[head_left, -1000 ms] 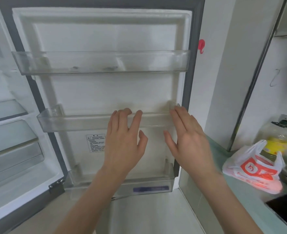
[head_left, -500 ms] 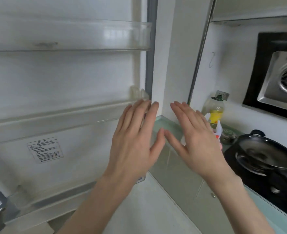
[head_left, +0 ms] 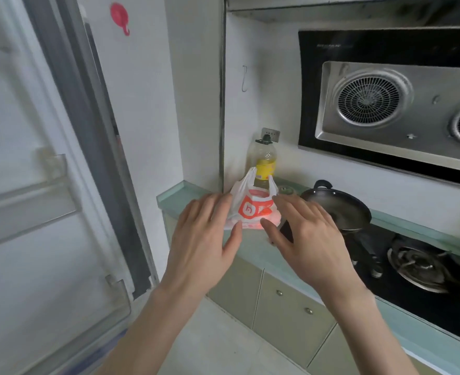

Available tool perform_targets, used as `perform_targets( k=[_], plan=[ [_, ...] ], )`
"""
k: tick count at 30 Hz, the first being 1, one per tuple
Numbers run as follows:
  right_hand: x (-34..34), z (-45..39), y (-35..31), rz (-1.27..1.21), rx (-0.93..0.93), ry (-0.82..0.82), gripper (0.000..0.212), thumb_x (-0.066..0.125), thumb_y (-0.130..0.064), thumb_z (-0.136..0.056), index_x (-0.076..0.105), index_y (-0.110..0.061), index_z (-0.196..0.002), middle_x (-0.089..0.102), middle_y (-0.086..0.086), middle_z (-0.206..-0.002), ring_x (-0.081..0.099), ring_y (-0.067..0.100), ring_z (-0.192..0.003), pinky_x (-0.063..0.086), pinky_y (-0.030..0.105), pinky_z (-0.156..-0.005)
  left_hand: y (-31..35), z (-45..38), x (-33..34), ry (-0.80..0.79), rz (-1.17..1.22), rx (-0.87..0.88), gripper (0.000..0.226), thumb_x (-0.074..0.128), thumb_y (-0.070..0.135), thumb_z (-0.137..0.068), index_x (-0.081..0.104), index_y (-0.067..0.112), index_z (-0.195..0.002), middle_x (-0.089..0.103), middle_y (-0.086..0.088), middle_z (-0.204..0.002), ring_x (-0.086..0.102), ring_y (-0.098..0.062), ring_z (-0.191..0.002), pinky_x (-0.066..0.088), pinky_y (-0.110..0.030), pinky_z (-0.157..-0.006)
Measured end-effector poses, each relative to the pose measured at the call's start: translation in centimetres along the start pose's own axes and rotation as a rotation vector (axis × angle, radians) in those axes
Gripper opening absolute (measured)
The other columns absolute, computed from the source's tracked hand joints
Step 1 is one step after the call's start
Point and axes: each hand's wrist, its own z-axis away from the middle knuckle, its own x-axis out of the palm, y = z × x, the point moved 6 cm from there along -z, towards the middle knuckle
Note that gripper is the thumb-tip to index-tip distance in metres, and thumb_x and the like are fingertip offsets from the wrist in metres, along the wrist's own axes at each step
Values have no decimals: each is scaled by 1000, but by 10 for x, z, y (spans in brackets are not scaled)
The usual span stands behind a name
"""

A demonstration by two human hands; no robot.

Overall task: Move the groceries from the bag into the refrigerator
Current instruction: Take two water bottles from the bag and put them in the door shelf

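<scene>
Centrally, orange-logo bag [head_left: 253, 209] between empty spread hands [head_left: 253, 239].

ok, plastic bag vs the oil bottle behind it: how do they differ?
The plastic bag is soft, white with a red-orange print, slumped low with its two handles up; the oil bottle is rigid, clear with a yellow label and dark cap, standing upright and taller. The bag sits nearer, between the left hand and right hand; the bottle stands in the corner behind it, partly hidden. Both rest on the green counter.
</scene>
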Motion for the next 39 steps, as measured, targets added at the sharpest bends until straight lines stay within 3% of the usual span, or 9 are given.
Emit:
perform_targets(
  k=[7,19,31,39],
  plan=[
    [45,-36,65,-19,42,-7,54,45,-59,-101,65,-20,-132,67,-2,-135,61,24,-127,45,42,-110,0,-49,81,-119,-60,14,34,49,38,-97,64,15,-118,67,1,-107,62,-24,-99,44,-35,-92],
    [119,-86,145,-76,93,-86,54,46,-59,-100,64,-20,-134,68,-1,-132,63,23,-122,46,38,-107,-8,-107,180,-148,-31,-79,31,48,40,-97,62,17,-114,68,1,-108,64,-25,-98,52,-37,-87],
    [213,-150,186,-166,202,-134,48,47,-58,-102,62,-25,-134,64,-9,-135,61,18,-123,49,35,-101,-57,-160,305,-231,94,-117,34,46,41,-97,65,17,-112,67,2,-105,62,-24,-97,48,-35,-87],
    [287,-196,193,-216,257,-152,36,67,-42,-98,64,-21,-128,67,-6,-129,65,19,-117,52,34,-92,-101,-186,376,-323,156,-163,35,41,44,-101,62,20,-117,68,5,-113,64,-18,-106,51,-31,-91]
  ],
)
